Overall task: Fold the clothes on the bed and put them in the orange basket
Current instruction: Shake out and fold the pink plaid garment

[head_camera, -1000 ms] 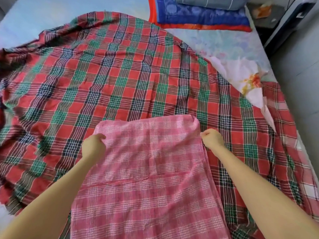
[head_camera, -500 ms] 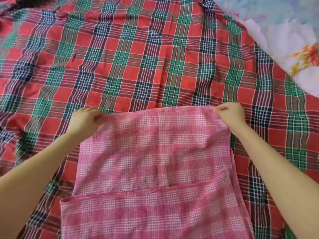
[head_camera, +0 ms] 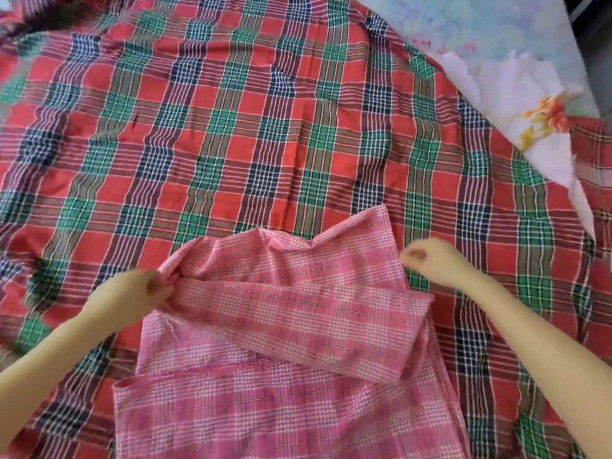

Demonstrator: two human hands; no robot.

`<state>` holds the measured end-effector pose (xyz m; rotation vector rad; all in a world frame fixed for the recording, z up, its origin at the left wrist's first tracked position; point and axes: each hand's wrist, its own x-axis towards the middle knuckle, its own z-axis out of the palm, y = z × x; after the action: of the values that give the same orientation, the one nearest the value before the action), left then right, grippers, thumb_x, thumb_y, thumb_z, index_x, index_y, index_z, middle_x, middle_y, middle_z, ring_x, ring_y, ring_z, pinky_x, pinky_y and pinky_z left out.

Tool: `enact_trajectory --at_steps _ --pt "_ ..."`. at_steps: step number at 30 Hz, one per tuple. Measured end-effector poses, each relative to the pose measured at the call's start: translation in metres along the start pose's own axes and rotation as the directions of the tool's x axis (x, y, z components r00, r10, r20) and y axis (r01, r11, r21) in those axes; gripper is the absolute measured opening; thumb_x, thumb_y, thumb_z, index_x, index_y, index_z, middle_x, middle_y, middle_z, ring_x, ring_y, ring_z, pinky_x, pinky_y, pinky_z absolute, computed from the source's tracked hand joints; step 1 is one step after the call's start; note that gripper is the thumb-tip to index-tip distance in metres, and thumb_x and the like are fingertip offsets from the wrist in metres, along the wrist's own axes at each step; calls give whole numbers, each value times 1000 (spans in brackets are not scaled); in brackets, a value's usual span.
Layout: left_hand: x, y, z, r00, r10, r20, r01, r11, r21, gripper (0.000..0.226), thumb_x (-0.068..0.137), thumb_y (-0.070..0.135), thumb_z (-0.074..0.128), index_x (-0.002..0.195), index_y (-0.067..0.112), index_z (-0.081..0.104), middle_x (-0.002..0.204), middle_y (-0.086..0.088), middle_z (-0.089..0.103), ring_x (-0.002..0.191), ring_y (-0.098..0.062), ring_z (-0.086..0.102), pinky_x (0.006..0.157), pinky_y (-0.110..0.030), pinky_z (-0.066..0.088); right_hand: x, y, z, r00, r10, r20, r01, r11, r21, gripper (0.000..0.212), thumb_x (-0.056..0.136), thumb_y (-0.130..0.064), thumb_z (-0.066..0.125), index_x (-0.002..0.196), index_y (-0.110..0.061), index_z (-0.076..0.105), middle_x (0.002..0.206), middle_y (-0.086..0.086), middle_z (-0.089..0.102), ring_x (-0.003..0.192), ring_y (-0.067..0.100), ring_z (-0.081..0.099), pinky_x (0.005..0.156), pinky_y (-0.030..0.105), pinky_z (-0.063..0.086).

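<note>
A pink plaid cloth [head_camera: 284,326] lies partly folded on the bed in front of me, its far part bunched and doubled back toward me. My left hand [head_camera: 139,293] pinches the cloth's left edge at the fold. My right hand [head_camera: 430,260] hovers just off the cloth's right edge with its fingers curled, and I see no fabric between them. One corner of the pink cloth [head_camera: 381,220] juts away from me, close to the right hand. The orange basket is out of view.
A large red, green and navy plaid cloth [head_camera: 231,127] is spread under the pink one and covers most of the bed. A pale floral bedsheet [head_camera: 516,94] shows at the upper right, where the bed's edge [head_camera: 592,77] meets a dark floor.
Both hands pulled the pink cloth's far edge back toward me, making a fold. The right hand has come off the corner it held. The camera has moved closer.
</note>
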<state>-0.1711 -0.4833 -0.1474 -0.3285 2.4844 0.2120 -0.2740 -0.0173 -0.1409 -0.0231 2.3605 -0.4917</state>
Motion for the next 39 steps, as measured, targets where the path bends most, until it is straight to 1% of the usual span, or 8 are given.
enact_trajectory --at_steps 3,6,10,14,19,26,34,39 --pt "16 21 -2 962 -147 -231 144 989 -33 55 81 54 61 100 4 48 92 -14 56 78 -32 58 56 -32 41 44 -17 8 950 43 -308 -62 997 -53 48 91 -31 58 135 -17 46 130 8 56 114 28 56 89 37 46" --pt "30 31 0 962 -240 -127 253 963 89 66 83 54 58 122 5 37 93 -15 56 76 -32 59 50 -31 39 81 -30 12 951 20 -307 -68 987 -147 61 88 -32 63 142 -21 36 135 15 46 120 36 48 93 43 44" --pt "38 21 -11 968 -236 -83 242 968 72 28 79 24 66 100 7 62 83 -12 61 78 -31 58 65 -35 50 101 -36 9 936 -55 -348 -43 962 -269 22 88 -28 62 105 -14 65 109 9 56 103 33 54 83 38 46" --pt "50 -16 -37 902 -387 -190 363 920 -150 10 74 2 58 77 1 67 67 -20 63 64 -32 61 59 -29 43 103 -18 -13 892 66 -446 -206 940 -274 22 89 -26 61 85 -6 69 89 11 67 81 31 63 67 34 51" --pt "83 -34 -35 777 -597 200 511 412 -754 32 93 -4 26 64 6 35 20 -2 32 14 -7 29 28 -4 23 112 -7 -1 843 265 -468 -311 950 -22 22 89 -23 62 81 -4 67 83 15 68 76 32 62 60 30 41" --pt "93 -30 -25 717 -595 363 522 113 -845 29 92 -2 33 64 6 32 37 -9 41 15 -9 34 24 -8 27 113 -8 19 763 221 -608 -306 951 -38 16 91 -19 59 93 -3 63 97 19 63 86 38 60 66 36 43" --pt "90 -17 -41 810 -553 195 493 461 -738 33 82 5 64 54 2 48 24 -2 41 15 -6 28 26 -8 25 104 -19 20 799 -214 -561 -168 817 -552 34 87 -36 62 109 -10 64 104 15 63 99 36 54 86 42 39" --pt "100 -26 -47 810 -495 313 523 369 -768 36 97 8 45 62 6 41 23 1 39 15 -1 30 22 -6 19 118 -30 10 891 -271 -365 -27 770 -637 30 92 -40 52 113 -21 63 109 4 62 106 26 48 95 39 30"
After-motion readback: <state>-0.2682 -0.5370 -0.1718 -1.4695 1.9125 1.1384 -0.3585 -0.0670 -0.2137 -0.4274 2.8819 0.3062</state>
